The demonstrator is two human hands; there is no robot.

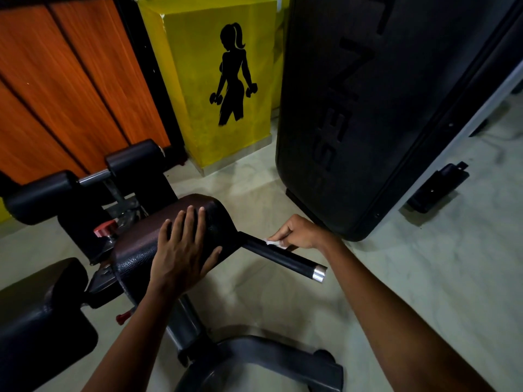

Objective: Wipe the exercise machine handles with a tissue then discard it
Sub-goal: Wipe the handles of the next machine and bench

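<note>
A black handle bar (294,261) with a silver end cap sticks out to the right from under a dark padded seat (135,250) of the exercise machine. My right hand (300,233) pinches a small white tissue (273,243) against the top of the handle, near where it meets the seat. My left hand (181,250) lies flat on the seat pad, fingers spread, holding nothing.
Black foam rollers (39,193) stand behind the seat, with a red knob (105,228) beside it. A tall black weight-stack cover (382,108) rises at the right. A yellow pillar (226,80) and orange panels (70,80) form the back wall. The grey machine base (268,360) curves below.
</note>
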